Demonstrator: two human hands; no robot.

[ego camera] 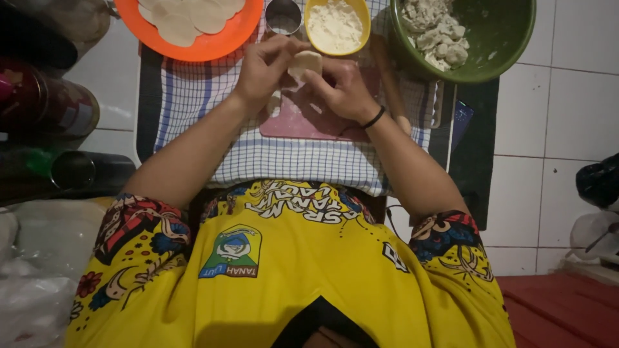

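- Nearest the camera: yellow printed shirt, both forearms reaching out over a blue-checked cloth (pixel 213 109) spread on the white tiled floor.
- Pink board (pixel 303 119) lies on the cloth, under the hands.
- Left hand (pixel 261 67) and right hand (pixel 342 87) meet above the board, both pinched on one small dough piece (pixel 305 63); fingers curled around its edges, piece off the board. Black band on the right wrist.
- Wooden rolling pin (pixel 390 84) lies on the cloth just right of the right hand, untouched.
- Step, my read: shaping or pinching the piece by hand. Whether it holds filling, I cannot tell.
- Next move likely calls for even fingertip pressure round the rim, then a free spot to set it down; nearest stack is on the orange plate.
- Beyond the hands: small metal cup (pixel 284 16), yellow bowl (pixel 364 26) of white flour beside it.
- Far left: orange plate (pixel 219 42) with flat round dough discs (pixel 190 16).
- Far right: green bowl (pixel 509 38) of pale lumpy chunks.
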